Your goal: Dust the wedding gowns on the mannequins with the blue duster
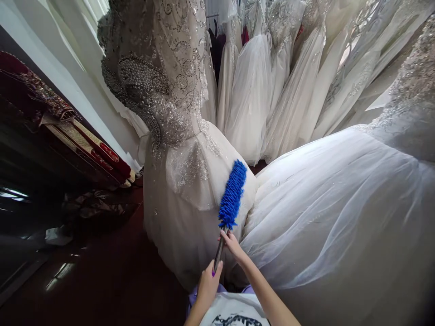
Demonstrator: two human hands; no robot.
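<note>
While both hands pinch duster handle, left hand low, right hand at 12 o'clock: light, stiff; fluffy blue head soft against beaded gown.

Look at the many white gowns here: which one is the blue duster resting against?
The beaded gown at left centre, its bodice thick with pearls and sequins. The blue duster lies on its skirt; the other gowns hang behind or to the right.

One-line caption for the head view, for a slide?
Both hands, left hand and right hand, hold a blue duster against a beaded white gown.
</note>
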